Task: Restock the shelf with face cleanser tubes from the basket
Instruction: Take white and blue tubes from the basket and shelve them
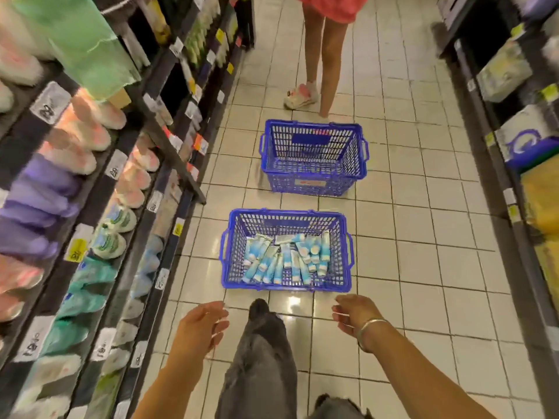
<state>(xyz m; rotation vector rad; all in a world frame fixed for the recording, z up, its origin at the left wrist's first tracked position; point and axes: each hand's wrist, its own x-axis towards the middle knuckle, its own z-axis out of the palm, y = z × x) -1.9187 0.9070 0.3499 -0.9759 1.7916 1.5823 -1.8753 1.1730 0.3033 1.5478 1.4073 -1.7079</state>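
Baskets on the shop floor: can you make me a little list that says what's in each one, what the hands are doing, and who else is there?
near basket: blue, on the tiled floor, holds many blue-white tubes
far basket: blue, looks empty
left hand: empty, fingers relaxed, short of the near basket
right hand: empty, fingers loosely curled, bangle on wrist
shelf: left side, stocked, blurred
other person: standing beyond the far basket
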